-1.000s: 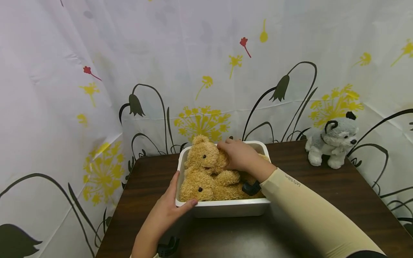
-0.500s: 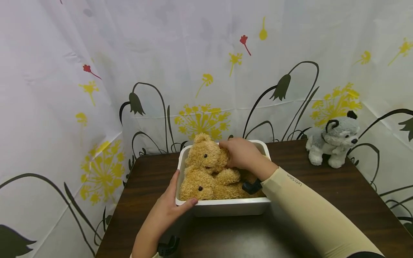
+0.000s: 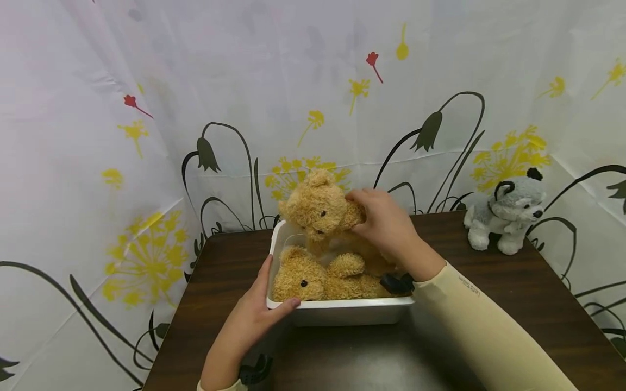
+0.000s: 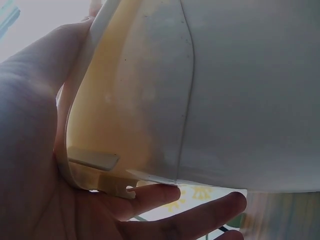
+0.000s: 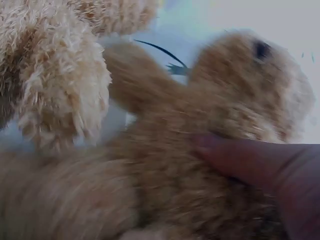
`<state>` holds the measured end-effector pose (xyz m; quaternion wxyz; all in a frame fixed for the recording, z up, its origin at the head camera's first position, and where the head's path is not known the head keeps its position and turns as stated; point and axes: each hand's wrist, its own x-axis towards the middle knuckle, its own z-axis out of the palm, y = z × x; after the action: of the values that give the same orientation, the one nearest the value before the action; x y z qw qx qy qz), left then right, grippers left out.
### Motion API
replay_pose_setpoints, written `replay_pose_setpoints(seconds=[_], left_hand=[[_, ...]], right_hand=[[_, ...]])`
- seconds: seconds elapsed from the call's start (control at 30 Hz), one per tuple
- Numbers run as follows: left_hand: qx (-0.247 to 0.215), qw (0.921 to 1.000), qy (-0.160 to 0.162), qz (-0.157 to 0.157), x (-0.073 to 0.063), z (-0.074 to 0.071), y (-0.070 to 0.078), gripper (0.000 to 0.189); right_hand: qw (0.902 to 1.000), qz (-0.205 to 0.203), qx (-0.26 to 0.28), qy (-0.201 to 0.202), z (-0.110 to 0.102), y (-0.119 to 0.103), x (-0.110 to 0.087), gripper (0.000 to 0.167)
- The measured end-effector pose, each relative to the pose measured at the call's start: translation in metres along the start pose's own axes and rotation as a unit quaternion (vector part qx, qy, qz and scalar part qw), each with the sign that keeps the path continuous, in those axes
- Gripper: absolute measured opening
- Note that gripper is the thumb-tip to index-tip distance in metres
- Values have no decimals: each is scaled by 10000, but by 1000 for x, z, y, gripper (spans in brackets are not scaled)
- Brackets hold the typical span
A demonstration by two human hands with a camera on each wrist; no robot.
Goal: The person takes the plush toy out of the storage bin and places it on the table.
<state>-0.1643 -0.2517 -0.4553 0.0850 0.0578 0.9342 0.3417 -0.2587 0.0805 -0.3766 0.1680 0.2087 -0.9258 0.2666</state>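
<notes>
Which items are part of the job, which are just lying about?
Job:
raised teddy bear, gripped by right hand
white bin, held by left hand
lower teddy bear, inside

Apparently uninvolved:
grey plush dog
floral backdrop

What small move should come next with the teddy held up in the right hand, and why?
Probably lift the held bear slightly higher: its head is above the white bin, but its lower body seems inside, behind the other bear. The right-hand grip has it below the head, and the left-hand grip holds the bin's corner.
</notes>
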Motion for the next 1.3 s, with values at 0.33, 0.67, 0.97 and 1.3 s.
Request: replay_pose_setpoints(seconds=[0.33,0.67,0.97,1.3], left_hand=[[105,9990,280,333,2,3,-1,119],[114,9988,266,404,5,7,-1,119],[214,9983,244,477,9,7,4,120],[155,9992,202,297,10,10,7,122]], right_hand=[[9686,50,627,2404,-28,16,-25,63],[9235,583,1291,3564,-56,40,-54,63],[8640,1664,1461,4522,-85,66,-93,69],[8220,2196,1176,5121,-89,119,-133,70]])
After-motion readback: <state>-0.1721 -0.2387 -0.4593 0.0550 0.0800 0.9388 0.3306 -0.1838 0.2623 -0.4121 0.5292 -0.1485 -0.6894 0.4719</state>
